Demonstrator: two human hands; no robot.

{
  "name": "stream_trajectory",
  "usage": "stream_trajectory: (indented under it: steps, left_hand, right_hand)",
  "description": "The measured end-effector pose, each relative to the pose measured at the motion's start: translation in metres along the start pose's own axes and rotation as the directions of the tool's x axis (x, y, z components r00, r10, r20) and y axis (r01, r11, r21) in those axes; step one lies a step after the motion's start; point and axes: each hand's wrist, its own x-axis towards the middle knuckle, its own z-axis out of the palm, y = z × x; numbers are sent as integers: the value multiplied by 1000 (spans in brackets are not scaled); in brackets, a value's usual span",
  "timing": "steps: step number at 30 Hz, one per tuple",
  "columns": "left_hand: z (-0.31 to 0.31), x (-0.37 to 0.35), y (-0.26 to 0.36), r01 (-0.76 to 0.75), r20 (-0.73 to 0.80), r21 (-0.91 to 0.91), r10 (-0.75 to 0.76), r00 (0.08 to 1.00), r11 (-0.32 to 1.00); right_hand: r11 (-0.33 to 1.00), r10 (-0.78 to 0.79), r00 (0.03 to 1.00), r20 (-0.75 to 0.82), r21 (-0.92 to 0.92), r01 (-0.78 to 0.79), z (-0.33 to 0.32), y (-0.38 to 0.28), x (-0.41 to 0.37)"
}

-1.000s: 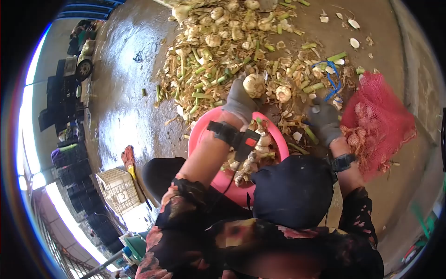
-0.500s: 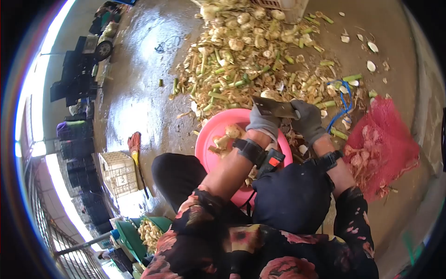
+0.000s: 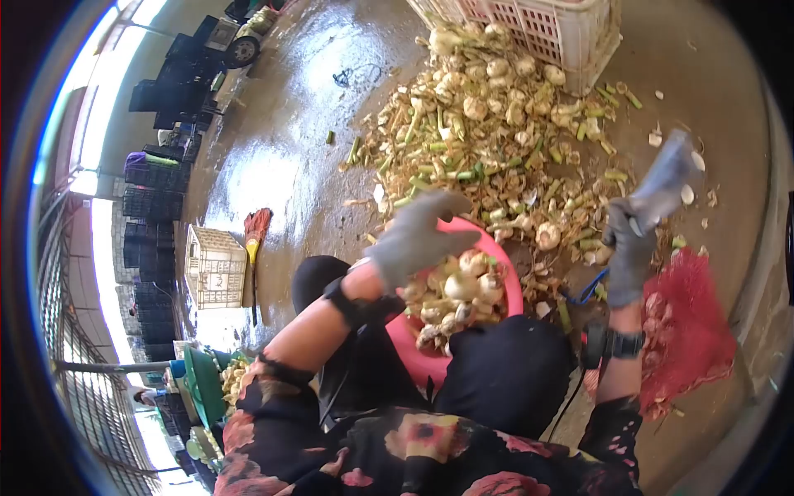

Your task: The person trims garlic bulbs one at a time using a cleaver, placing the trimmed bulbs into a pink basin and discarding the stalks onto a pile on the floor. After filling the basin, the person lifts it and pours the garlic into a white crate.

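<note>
My left hand (image 3: 420,237), in a grey glove, hovers over the left part of a pink basin (image 3: 508,273). Its fingers are stretched out and blurred, with nothing seen in them. Trimmed pale bulbs (image 3: 461,287), which look like garlic, lie in the basin between my knees. Off to the right, my gloved right hand (image 3: 631,252) is wrapped round the handle of a cleaver (image 3: 667,178). The broad blade points up and away, smeared by motion. Ahead of the basin spreads a heap of garlic bulbs with cut stems and peelings (image 3: 480,116).
A red mesh bag (image 3: 691,331) of bulbs lies at the right, near a blue cord (image 3: 589,289). Beyond the heap stands a white crate (image 3: 546,33). A second crate (image 3: 215,269) and a red-headed broom (image 3: 255,236) are at the left. The floor looks wet.
My hands were together above the basin's far edge with the cleaver between them. The left has drawn back leftward and opened; the right has swung right with the cleaver. The view has shifted too.
</note>
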Motion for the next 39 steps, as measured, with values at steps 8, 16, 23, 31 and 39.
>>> stream_trajectory:
  steps: [8,16,23,31,39]
  left_hand:
    - [-104,-34,155,-651,-759,479,650,30,589]
    - [-170,-74,203,-937,-516,325,806,-291,-130]
    - [-199,-53,148,-983,-598,137,781,-182,-124]
    - [-197,-8,-1,-906,-648,-231,638,415,354]
    - [-188,3,-156,-513,-454,-541,282,845,666]
  right_hand:
    - [377,-905,426,10,480,792,19,-201,-39]
    - [404,-913,348,211,355,843,50,-213,-63]
    - [651,-744,614,265,75,756,91,-166,-83]
    - [688,-685,705,180,-158,709,175,-134,-98]
    - [618,-733,662,154,-257,743,277,-121,-104]
